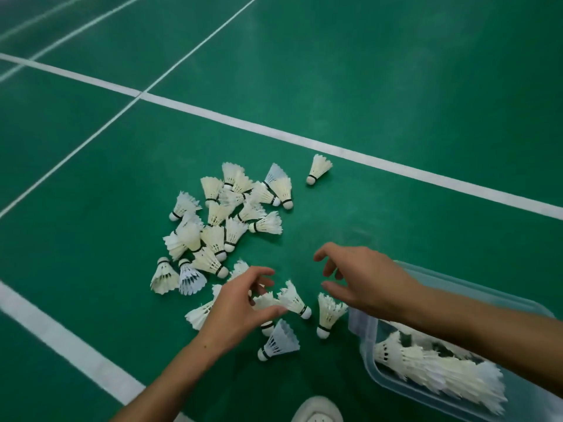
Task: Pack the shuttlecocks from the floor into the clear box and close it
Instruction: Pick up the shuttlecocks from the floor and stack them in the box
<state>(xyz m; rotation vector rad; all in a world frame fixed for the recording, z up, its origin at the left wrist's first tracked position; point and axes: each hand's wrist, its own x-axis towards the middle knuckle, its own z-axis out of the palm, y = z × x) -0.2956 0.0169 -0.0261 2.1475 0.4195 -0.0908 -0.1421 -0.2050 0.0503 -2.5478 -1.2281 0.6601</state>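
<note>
The green court floor (396, 71) filled nearly everything I could see, crossed by white lines (304, 141). On it, left of centre, lay the main heap of shuttlecocks (219, 220), tumbled at all angles, with one stray shuttlecock (318, 169) apart on the far right of the heap, near the broad line.

At the near right sat the clear box (377, 379), lid off as far as I could see, with a packed row of shuttlecocks (441, 370) already lying inside on their sides. I saw no lid in view. By my reckoning the job was well short of half done, since far more birds lay on the floor than in the box.

My right hand (362, 275) hovered just beyond the box's far left corner, fingers spread loosely and curled, holding nothing. My left hand (240, 303) was lower and further left, its fingers (262, 274) partly curled over a near cluster; the thumb looked to be touching feathers, but I could not tell whether it truly gripped one.

The move I judged next turned on two birds between the hands. The tilted shuttlecock (295, 298) lay just right of the left fingertips, cork pointing near-right, skirt far-left. The upright-leaning shuttlecock (327, 313) lay just below the right hand, cork nearest me, skirt away, closest to the box. The right hand was nearer that one.
</note>
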